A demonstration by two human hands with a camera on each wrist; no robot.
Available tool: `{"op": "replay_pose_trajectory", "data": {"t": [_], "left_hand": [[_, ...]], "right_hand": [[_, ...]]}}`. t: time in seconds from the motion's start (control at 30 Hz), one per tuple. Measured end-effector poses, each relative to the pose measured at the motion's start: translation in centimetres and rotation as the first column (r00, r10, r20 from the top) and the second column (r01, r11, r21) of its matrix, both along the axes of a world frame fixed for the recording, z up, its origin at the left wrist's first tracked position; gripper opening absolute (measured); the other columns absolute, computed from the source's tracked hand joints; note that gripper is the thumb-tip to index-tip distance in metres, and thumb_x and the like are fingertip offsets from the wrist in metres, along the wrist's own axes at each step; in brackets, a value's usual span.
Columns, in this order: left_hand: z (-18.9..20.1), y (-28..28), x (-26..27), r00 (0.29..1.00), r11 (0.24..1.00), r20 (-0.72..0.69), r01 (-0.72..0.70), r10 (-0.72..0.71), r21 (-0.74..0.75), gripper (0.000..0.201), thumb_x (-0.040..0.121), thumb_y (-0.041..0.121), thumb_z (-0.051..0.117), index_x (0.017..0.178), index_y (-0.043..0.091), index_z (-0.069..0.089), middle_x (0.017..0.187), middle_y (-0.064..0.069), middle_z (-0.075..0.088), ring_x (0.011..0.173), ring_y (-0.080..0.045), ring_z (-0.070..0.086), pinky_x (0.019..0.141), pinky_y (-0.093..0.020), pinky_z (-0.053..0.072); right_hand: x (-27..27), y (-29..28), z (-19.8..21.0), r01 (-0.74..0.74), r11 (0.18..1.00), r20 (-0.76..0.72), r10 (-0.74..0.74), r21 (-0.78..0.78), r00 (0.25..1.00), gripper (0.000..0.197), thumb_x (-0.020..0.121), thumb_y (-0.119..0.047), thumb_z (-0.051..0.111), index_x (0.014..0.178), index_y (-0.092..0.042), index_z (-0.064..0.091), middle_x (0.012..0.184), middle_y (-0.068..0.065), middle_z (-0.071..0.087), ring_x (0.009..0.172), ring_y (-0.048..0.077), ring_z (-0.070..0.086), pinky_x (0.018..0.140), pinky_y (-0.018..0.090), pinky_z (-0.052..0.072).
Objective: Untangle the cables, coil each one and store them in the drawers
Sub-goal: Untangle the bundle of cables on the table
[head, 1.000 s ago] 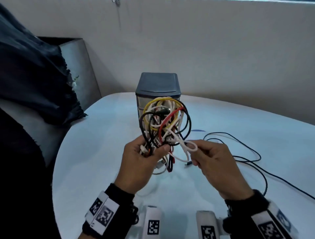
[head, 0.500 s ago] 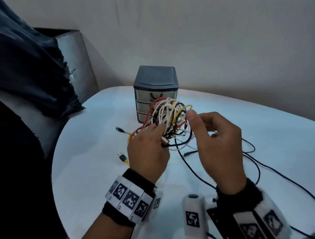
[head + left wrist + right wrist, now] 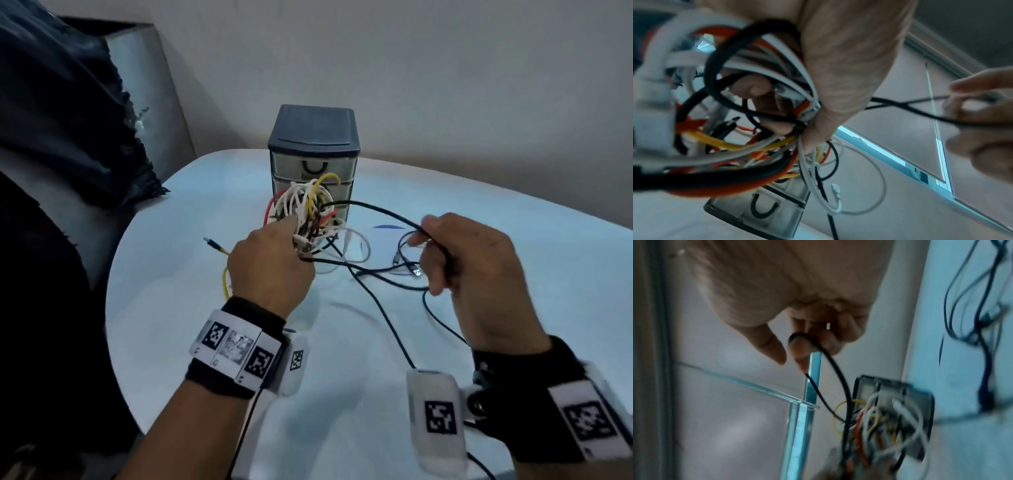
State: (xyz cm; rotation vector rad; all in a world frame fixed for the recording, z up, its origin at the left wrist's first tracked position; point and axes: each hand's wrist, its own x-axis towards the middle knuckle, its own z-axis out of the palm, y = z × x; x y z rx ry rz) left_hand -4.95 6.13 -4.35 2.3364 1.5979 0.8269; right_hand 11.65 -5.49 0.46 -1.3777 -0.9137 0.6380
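My left hand (image 3: 274, 260) grips a tangled bundle of cables (image 3: 305, 209) in white, yellow, red and black, held above the table just in front of the small drawer unit (image 3: 313, 144). In the left wrist view the fingers curl round that bundle (image 3: 748, 129). My right hand (image 3: 455, 260) is off to the right and pinches a loop of black cable (image 3: 380, 210) that runs out of the bundle. The right wrist view has the black cable (image 3: 830, 360) hooked over a fingertip (image 3: 797, 345). More black cable (image 3: 394, 308) trails on the table.
The white round table (image 3: 205, 342) bears the drawer unit near its back edge. A yellow cable end (image 3: 214, 245) lies to the left of my left hand. A chair draped with dark cloth (image 3: 68, 113) stands at the left. A wall is close behind.
My right hand has moved right, away from the bundle, drawing a black cable loop out with it. The left hand keeps hold of the bundle in about the same place.
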Motion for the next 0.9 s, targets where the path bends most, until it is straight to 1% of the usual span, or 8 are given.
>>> {"op": "replay_pose_trajectory", "data": {"t": [0.07,0.17,0.37,0.5,0.6,0.7,0.8,0.9], "left_hand": [[0.1,-0.2,-0.2,0.997,0.994,-0.044,0.062,-0.058,0.085,0.011,0.077,0.015,0.059,0.083,0.024,0.060,0.074,0.000,0.059,0.071,-0.034,0.059,0.056,-0.028,0.030],[-0.1,-0.8,-0.3,0.976,0.968,-0.125,0.195,-0.176,0.158,0.023,0.062,0.006,0.068,0.074,0.024,0.062,0.068,0.002,0.060,0.060,-0.029,0.057,0.051,-0.022,0.017],[-0.9,-1.4,0.2,0.956,0.948,-0.154,0.275,-0.251,0.162,0.024,0.059,0.008,0.069,0.073,0.024,0.061,0.067,0.006,0.057,0.059,-0.024,0.054,0.048,-0.020,0.014],[-0.7,-0.6,-0.3,0.990,0.993,-0.079,0.117,-0.116,0.011,0.017,0.078,0.021,0.061,0.074,0.026,0.046,0.073,0.004,0.052,0.069,-0.028,0.052,0.054,-0.028,0.027],[-0.5,0.0,-0.8,1.000,0.998,-0.014,-0.016,0.015,-0.056,0.008,0.080,0.027,0.063,0.080,0.021,0.058,0.079,-0.003,0.064,0.076,-0.034,0.058,0.061,-0.030,0.037],[-0.4,0.0,-1.0,0.998,0.997,-0.025,-0.059,0.058,-0.049,0.010,0.079,0.022,0.061,0.076,0.020,0.053,0.071,0.003,0.050,0.068,-0.030,0.046,0.061,-0.030,0.034],[-0.4,-0.2,-0.9,0.998,1.000,-0.061,-0.005,0.005,0.003,0.008,0.081,0.019,0.058,0.076,0.022,0.052,0.074,0.005,0.051,0.068,-0.026,0.044,0.059,-0.029,0.030],[-0.6,-0.3,-0.8,0.989,0.989,-0.101,0.119,-0.110,0.085,0.014,0.074,0.011,0.061,0.081,0.023,0.063,0.077,0.004,0.060,0.069,-0.028,0.055,0.052,-0.027,0.023]], "right_hand": [[0.7,0.5,-0.9,0.099,0.969,0.233,-0.045,-0.226,0.972,0.032,0.090,-0.047,0.064,0.081,-0.016,0.069,0.047,0.006,0.055,0.045,0.015,0.048,0.059,0.028,0.043],[1.5,0.9,-1.6,0.226,0.927,0.440,-0.077,-0.298,0.894,0.032,0.086,-0.056,0.064,0.102,-0.028,0.064,0.063,-0.004,0.071,0.067,0.006,0.067,0.076,0.035,0.053],[0.9,2.2,-3.2,0.210,0.944,0.736,0.049,-0.256,0.675,0.045,0.091,-0.052,0.054,0.063,-0.018,0.062,0.055,-0.002,0.058,0.058,0.016,0.058,0.063,0.035,0.051],[2.2,1.3,-1.2,0.336,0.913,0.394,-0.403,0.231,0.826,0.025,0.095,-0.020,0.060,0.071,-0.017,0.069,0.048,-0.005,0.051,0.045,0.006,0.036,0.047,0.022,0.029],[5.3,0.3,0.3,0.634,0.676,0.155,-0.720,0.375,0.676,0.029,0.092,-0.039,0.053,0.067,-0.031,0.064,0.054,-0.004,0.054,0.049,0.016,0.045,0.054,0.031,0.033],[7.2,0.3,-1.2,0.621,0.777,0.295,-0.620,0.100,0.727,0.017,0.087,-0.036,0.052,0.091,-0.028,0.067,0.069,0.000,0.067,0.067,0.024,0.061,0.067,0.038,0.045],[6.6,-0.1,-2.9,0.605,0.742,0.730,-0.239,-0.288,0.640,0.059,0.092,-0.023,0.052,0.147,-0.017,0.033,0.139,0.011,0.052,0.128,0.036,0.044,0.103,0.052,0.035],[3.8,0.3,-2.8,0.498,0.864,0.880,-0.176,-0.077,0.441,0.057,0.092,-0.027,0.046,0.147,-0.012,0.040,0.150,0.014,0.042,0.139,0.035,0.035,0.112,0.053,0.025]]}}
